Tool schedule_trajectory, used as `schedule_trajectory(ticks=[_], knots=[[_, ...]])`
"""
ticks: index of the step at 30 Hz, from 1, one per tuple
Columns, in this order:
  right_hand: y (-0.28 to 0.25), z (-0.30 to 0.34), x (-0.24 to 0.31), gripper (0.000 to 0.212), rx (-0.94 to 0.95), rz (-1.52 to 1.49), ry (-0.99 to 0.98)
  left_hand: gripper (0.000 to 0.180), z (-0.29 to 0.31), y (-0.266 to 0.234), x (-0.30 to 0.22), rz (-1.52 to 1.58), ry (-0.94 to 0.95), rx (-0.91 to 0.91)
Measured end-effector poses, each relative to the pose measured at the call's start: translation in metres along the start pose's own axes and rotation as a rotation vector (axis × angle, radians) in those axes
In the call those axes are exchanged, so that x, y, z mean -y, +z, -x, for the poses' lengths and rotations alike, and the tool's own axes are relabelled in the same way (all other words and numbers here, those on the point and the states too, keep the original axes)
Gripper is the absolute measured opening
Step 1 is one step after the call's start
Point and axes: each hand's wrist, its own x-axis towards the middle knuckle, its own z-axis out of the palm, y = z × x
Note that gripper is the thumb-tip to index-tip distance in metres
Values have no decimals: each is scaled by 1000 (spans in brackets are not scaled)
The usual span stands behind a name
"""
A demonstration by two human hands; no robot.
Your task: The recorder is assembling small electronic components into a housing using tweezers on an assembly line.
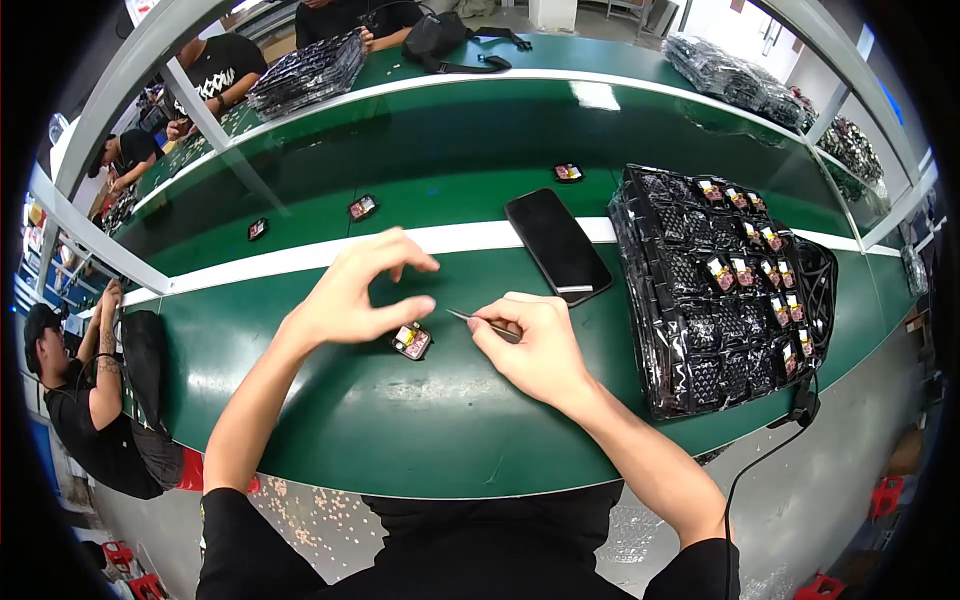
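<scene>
My left hand (362, 290) hovers over the green table, thumb and fingers spread apart with nothing between them. Just below its thumb lies a small black-cased electronic part (411, 341) with a yellow and white patch and a reddish inside. My right hand (535, 345) is closed on a pair of tweezers (492, 328), whose tip points left toward the gap between my hands. The tweezers do not touch the part. To the right stands a stack of black plastic trays (690, 290) with many pockets; several similar parts (722, 273) sit in the right-hand pockets.
A black smartphone (558, 246) lies beyond my right hand. Past the white edge strip (260, 264), similar parts (363, 207) rest on the green conveyor belt (440, 130). A black cable (745, 470) hangs off the table's right side. Co-workers sit at left, one nearby (110, 420).
</scene>
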Motion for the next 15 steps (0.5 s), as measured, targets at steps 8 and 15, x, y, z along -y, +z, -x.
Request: schedule_trajectory(ticks=[8, 15], knots=[[-2, 2, 6, 14, 96, -30, -35, 58, -211, 82, 22, -443, 25, 138], [-1, 1, 11, 16, 148, -30, 9, 45, -249, 120, 47, -423, -28, 161]])
